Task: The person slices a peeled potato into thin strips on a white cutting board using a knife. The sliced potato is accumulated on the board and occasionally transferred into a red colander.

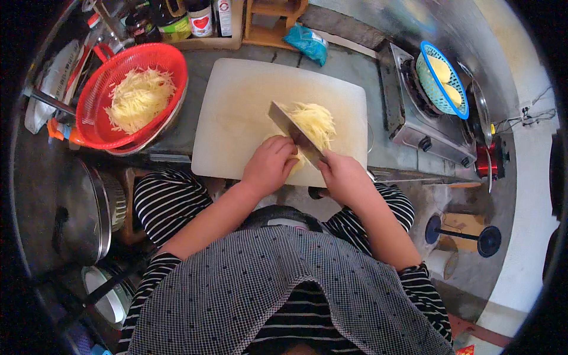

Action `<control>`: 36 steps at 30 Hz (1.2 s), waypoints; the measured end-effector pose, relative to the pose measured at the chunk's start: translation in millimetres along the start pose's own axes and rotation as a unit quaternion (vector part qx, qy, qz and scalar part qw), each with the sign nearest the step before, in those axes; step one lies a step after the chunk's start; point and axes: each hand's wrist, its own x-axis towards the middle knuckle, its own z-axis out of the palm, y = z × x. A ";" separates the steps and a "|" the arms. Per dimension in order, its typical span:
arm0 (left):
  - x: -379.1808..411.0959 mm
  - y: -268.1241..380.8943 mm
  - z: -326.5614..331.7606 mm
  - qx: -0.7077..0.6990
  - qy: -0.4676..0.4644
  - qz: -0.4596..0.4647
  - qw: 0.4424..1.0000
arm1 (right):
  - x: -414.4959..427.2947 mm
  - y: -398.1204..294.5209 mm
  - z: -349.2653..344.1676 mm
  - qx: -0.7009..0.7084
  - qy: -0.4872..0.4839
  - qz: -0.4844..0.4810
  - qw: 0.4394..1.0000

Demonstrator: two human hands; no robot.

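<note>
A white cutting board (235,111) lies on the counter in front of me. My right hand (344,175) grips the handle of a cleaver (295,131), its blade slanting up and left across the board. Beside the blade, my left hand (273,162) presses down on pale yellow sliced potato (296,165), mostly covered by the fingers. Right of the blade is a heap of thin pale shreds (314,120). More shreds (140,100) fill part of a red plastic colander (177,66) at the left, which rests in a metal bowl (171,120).
A gas stove (410,126) stands at the right, bearing a blue-rimmed basket (428,84) with peeled potatoes (439,70). Behind the board lies a teal plastic bag (307,43). Bottles and jars (202,22) stand at the back left. Below the counter's left end is a large lidded pot (84,213).
</note>
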 end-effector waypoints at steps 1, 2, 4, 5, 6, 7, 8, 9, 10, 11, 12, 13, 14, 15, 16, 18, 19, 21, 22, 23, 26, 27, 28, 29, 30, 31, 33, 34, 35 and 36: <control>-0.9 -0.2 0.9 0.001 0.002 0.000 1.000 | -3.7 1.9 0.5 -0.001 -0.014 0.008 1.000; -0.9 -1.4 1.7 0.001 0.004 0.000 1.000 | -6.7 3.4 1.1 -0.003 -0.027 0.016 1.000; 2.5 0.4 2.3 0.003 -0.001 0.001 1.000 | -7.2 5.3 5.9 -0.003 -0.022 0.033 0.999; 2.7 2.1 2.4 0.004 -0.008 -0.003 1.000 | -2.1 5.7 18.8 -0.002 -0.009 0.039 0.999; 2.5 2.1 0.6 0.011 -0.014 -0.010 1.000 | 4.7 4.9 30.0 0.002 0.004 0.041 0.999; 2.1 1.9 -1.1 0.006 -0.016 -0.010 1.000 | 10.4 2.3 35.9 0.008 0.014 0.045 0.999; 2.3 2.0 -2.1 0.001 -0.019 -0.011 1.000 | 17.0 0.0 39.8 0.013 0.024 0.050 0.998; 2.9 2.4 -2.0 -0.007 -0.021 -0.009 1.000 | 21.9 -0.2 40.6 0.017 0.036 0.056 0.998; 2.5 1.4 -2.6 -0.005 -0.027 -0.009 1.000 | 26.1 2.1 38.3 0.040 0.036 0.036 0.998; 1.6 -0.4 -4.0 -0.004 -0.032 -0.010 0.999 | 29.8 6.4 34.2 0.063 0.037 0.017 0.997; 2.2 -2.1 -4.5 -0.005 -0.037 -0.010 0.999 | 32.1 12.6 29.1 0.083 0.038 -0.002 0.996; 3.9 -2.0 -8.8 -0.015 -0.057 0.000 0.998 | 32.8 21.7 26.2 0.095 0.035 0.006 0.995; 5.4 -2.5 -14.3 -0.026 -0.077 0.009 0.997 | 32.9 32.9 24.0 0.107 0.032 0.014 0.994; 4.8 -3.4 -20.0 -0.034 -0.097 0.015 0.995 | 32.8 35.5 20.1 0.121 0.025 0.021 0.992; 5.5 -5.2 -23.8 -0.042 -0.109 0.018 0.993 | 31.0 37.7 14.7 0.097 0.034 0.022 0.994; 7.4 -8.9 -28.3 -0.059 -0.133 0.024 0.989 | 25.8 35.0 9.8 0.083 0.050 0.018 0.995; 5.7 -10.3 -28.0 -0.054 -0.128 0.033 0.990 | 22.0 32.2 7.3 0.075 0.059 0.016 0.995; 2.0 -12.5 -24.8 -0.048 -0.120 0.054 0.990 | 6.1 16.9 4.5 0.030 0.037 0.011 0.999; 0.9 -13.4 -23.7 -0.047 -0.122 0.049 0.990 | -2.7 9.3 3.8 0.006 0.024 0.008 1.000; 0.1 -14.6 -22.8 -0.045 -0.124 0.043 0.990 | -11.2 4.0 3.3 0.003 0.006 0.023 1.000; -0.1 -13.0 -23.7 -0.041 -0.126 0.041 0.990 | -28.7 -6.5 3.2 -0.006 -0.034 0.064 0.997; 0.1 -11.5 -24.7 -0.040 -0.126 0.042 0.990 | -30.0 -6.5 3.8 -0.009 -0.038 0.065 0.997; -0.3 -11.3 -25.3 -0.037 -0.126 0.037 0.991 | -30.9 -6.6 4.4 -0.011 -0.042 0.065 0.997; -1.1 -11.4 -25.9 -0.035 -0.127 0.031 0.991 | -31.2 -6.9 5.2 -0.013 -0.046 0.064 0.997; -0.4 -10.6 -25.3 -0.035 -0.128 0.029 0.991 | -28.8 -4.0 11.2 -0.021 -0.033 0.052 0.998; 0.5 -10.6 -24.0 -0.032 -0.129 0.031 0.991 | -20.8 2.3 23.4 -0.028 -0.019 0.039 0.999; 0.5 -11.8 -22.5 -0.024 -0.132 0.033 0.990 | -3.7 1.4 34.6 -0.036 -0.005 0.035 0.999; 0.2 -11.5 -22.9 -0.022 -0.132 0.028 0.991 | 7.4 -3.7 37.3 -0.036 -0.002 0.042 0.998; 0.1 -10.6 -22.8 -0.020 -0.131 0.024 0.991 | 14.8 -6.2 38.1 -0.035 0.000 0.050 0.998; -0.3 -10.3 -23.3 -0.020 -0.129 0.020 0.991 | 18.2 -7.0 34.9 -0.038 -0.001 0.043 0.998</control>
